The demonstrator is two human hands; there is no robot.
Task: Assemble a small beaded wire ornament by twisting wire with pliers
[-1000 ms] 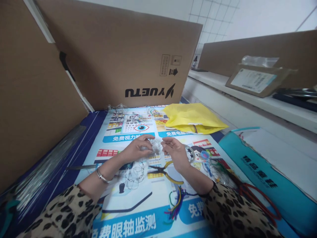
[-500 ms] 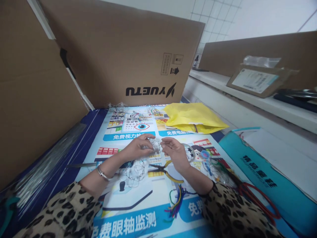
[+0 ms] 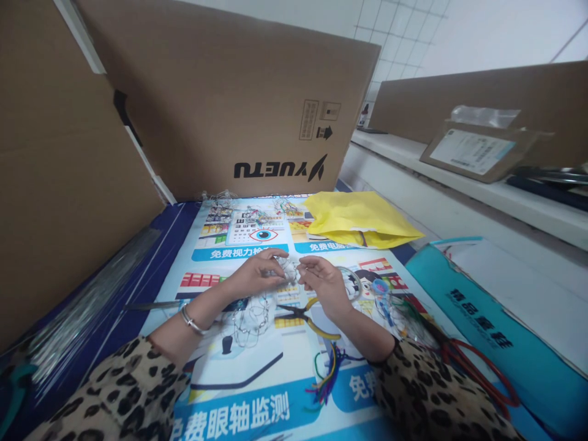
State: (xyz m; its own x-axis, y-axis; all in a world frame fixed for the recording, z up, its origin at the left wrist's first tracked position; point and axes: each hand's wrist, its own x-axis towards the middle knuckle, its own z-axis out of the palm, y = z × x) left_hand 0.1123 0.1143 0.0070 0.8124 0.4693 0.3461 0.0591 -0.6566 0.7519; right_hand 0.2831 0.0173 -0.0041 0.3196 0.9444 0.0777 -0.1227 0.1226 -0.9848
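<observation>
Over the printed poster, my left hand (image 3: 263, 271) and my right hand (image 3: 322, 280) face each other, fingertips pinched on a tangle of thin beaded wire (image 3: 290, 269). Fingers partly cover it, and its fine detail is too small to make out. Just below lie pliers with yellow handles (image 3: 316, 327), partly behind my right hand. Another loop of beaded wire (image 3: 250, 324) rests on the poster below my left hand. Beside my right hand is a wire coil (image 3: 353, 283), partly hidden. A bunch of coloured cords (image 3: 333, 370) lies nearer to me.
Cardboard (image 3: 229, 92) walls the back and left. A yellow bag (image 3: 362, 217) lies at the far right, with more beaded wires (image 3: 255, 213) beside it. Red-handled scissors (image 3: 487, 367) and a teal box (image 3: 487, 306) are on the right. Thin wires (image 3: 92, 306) lie at the left.
Both hands keep their pinch on the beaded wire in nearly the same place. Only a very slight shift of the view shows.
</observation>
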